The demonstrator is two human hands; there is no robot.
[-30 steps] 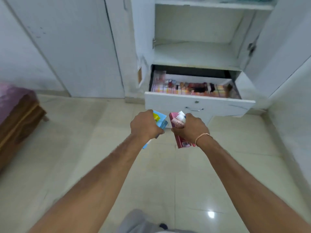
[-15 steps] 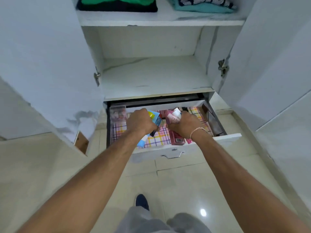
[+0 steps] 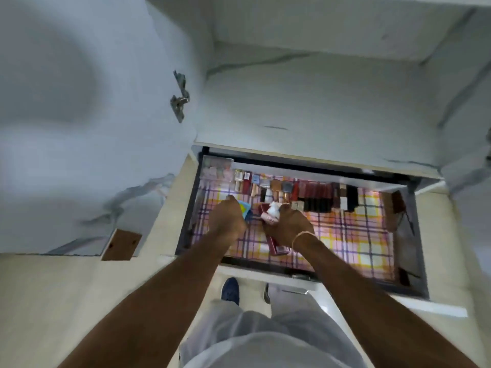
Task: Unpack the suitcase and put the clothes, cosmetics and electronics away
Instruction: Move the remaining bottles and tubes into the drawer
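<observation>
- Both hands were down over the open drawer (image 3: 186,208) of the white wardrobe, side by side but not touching
- Left hand (image 3: 225,221) was curled tight around a light blue packet (image 3: 245,209) with a bit of yellow on it — only the top edge poked out past the knuckles
- Right hand (image 3: 288,225), thin bracelet (image 3: 301,236) at the wrist, was gripping a dark red box (image 3: 276,247) plus a small pinkish bottle with a white cap (image 3: 271,212), all bunched in one fist
- The drawer was lined with a plaid sheet (image 3: 345,235), pink, yellow and purple
- Along the back of the drawer sat a row of cosmetics (image 3: 305,191) — little bottles and tubes, reds and blacks mostly, packed close together; too blurry to tell what each one was
- A clear plastic box (image 3: 216,168) sat in the back left corner
- The shelf (image 3: 318,102) right above the drawer was bare white
- Grey trousers (image 3: 265,335) and a dark blue shoe (image 3: 230,290) showed at the bottom, on the tiled floor
</observation>
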